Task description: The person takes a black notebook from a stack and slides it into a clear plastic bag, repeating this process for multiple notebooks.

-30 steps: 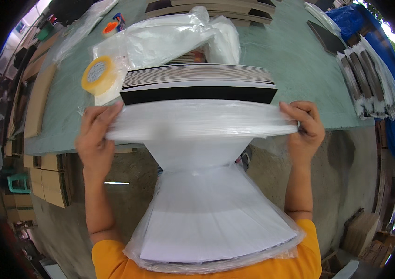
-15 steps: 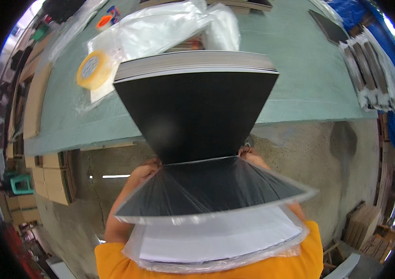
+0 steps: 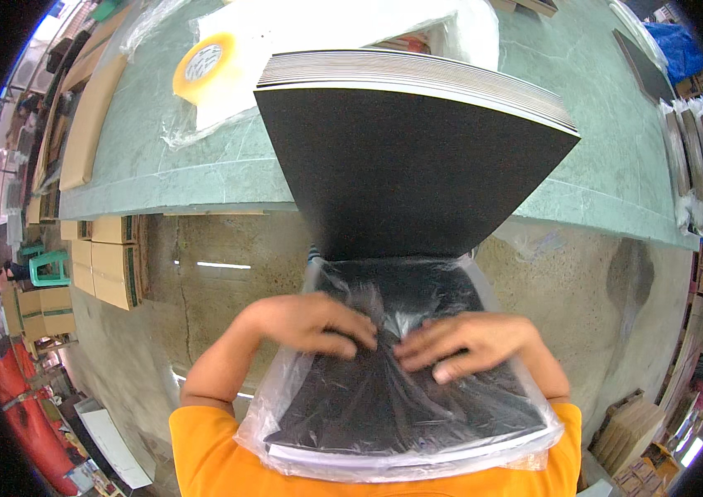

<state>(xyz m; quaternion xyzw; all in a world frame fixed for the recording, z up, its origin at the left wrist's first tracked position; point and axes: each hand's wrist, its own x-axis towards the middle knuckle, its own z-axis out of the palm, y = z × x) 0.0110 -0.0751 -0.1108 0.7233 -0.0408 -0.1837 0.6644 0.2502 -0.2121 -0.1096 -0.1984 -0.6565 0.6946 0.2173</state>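
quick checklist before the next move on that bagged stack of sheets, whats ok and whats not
1. Both hands on the bag: ok. Left hand and right hand press on the clear plastic bag.
2. Film flat over the black sheet: not ok, it is wrinkled between the hands.
3. Bagged stack supported: ok, it rests against the person's orange shirt.
4. Bag mouth closed: cannot tell.
5. Tape roll within view: ok, on the green table, far left.
6. Black sheet pile on the table squared: cannot tell; it overhangs the table edge.
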